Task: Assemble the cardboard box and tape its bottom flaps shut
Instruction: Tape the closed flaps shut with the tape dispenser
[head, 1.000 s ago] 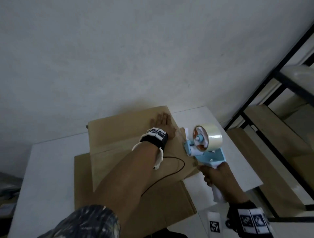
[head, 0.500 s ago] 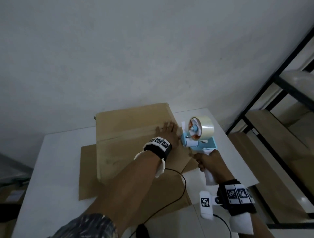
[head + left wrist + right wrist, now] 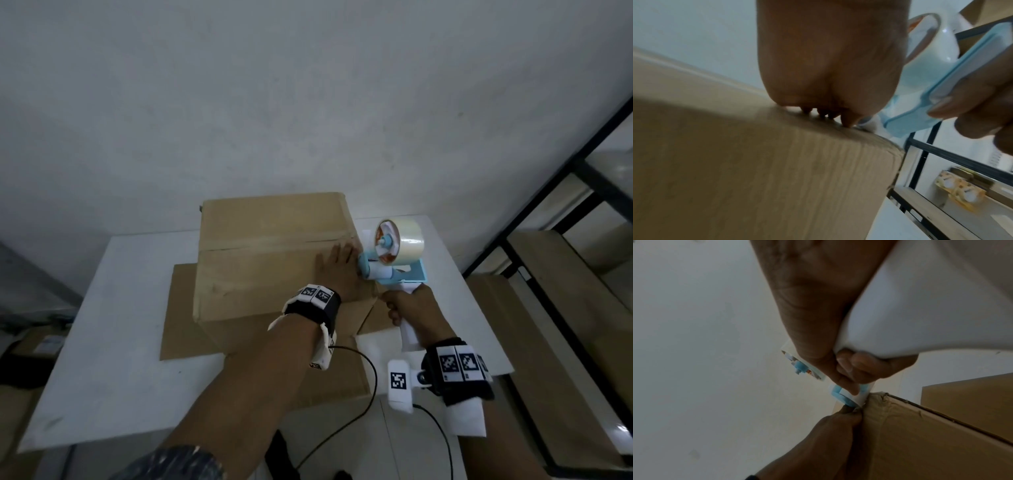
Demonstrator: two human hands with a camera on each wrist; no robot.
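1. Two hands at work at the right end of the cardboard box (image 3: pixel 274 260), about 3 o'clock of its top face.
2. Box standing on the white bench (image 3: pixel 113 308), closed flaps facing up, seam (image 3: pixel 267 244) running 9 to 3 o'clock across the top; lower flaps splayed flat on the bench beneath.
3. Left hand (image 3: pixel 337 270) laid flat, fingers straight, pressing the near flap down beside the seam's right end; fingertips (image 3: pixel 846 120) touching the cardboard just short of the edge.
4. Right hand (image 3: pixel 416 308) clamped round the white handle of the tape dispenser (image 3: pixel 394 270), thumb and fingers curled tight.
5. Dispenser nose set against the box's right edge at the seam end, clear tape roll (image 3: pixel 406 246) upright above it. Whether the tape end already sticks to the box wall: cannot tell.
6. Judged step: anchoring the tape at the 3 o'clock end before a pull toward 9 o'clock.
7. Recommended practice:
   - Start the tape a little way down the side wall, then roll over the edge.
   - Keep the nose centred on the seam, so both flaps catch equal tape.
   - Hold the flat hand's pressure so the flaps meet level; slide it ahead of the dispenser, clear of the cutter.
   - Pull steadily at a low angle; avoid wrinkles.
8. Risk noted: box sliding on its splayed flaps under the pull.
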